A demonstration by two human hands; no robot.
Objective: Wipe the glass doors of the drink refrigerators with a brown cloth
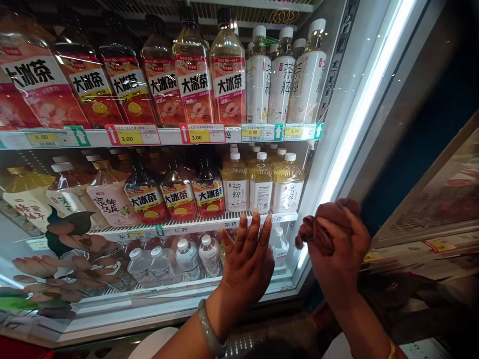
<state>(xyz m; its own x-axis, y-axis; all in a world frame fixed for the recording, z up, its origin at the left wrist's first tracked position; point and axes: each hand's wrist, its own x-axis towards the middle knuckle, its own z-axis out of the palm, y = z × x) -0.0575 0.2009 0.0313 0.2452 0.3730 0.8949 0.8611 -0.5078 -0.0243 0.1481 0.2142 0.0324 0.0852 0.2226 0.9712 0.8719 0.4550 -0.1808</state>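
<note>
A brownish-red cloth (335, 224) is bunched in my right hand (342, 249), whose fingers wrap round it beside the lit right edge of a drinks fridge. My left hand (249, 264) is spread out in front of the fridge glass (160, 299), holding nothing; whether its fingertips touch the pane I cannot tell. A grey bangle circles the left wrist. Behind that hand, clear tea bottles with white labels (261, 187) stand on the middle shelf. Part of the lowest row is hidden by the left hand.
Large iced tea bottles (192, 75) line the upper shelf, above a strip of price tags (129, 135). Small white-capped bottles (189, 259) fill the bottom. A flower decal (71, 229) covers the lower left glass. The dark frame (396, 164) borders another cabinet at right.
</note>
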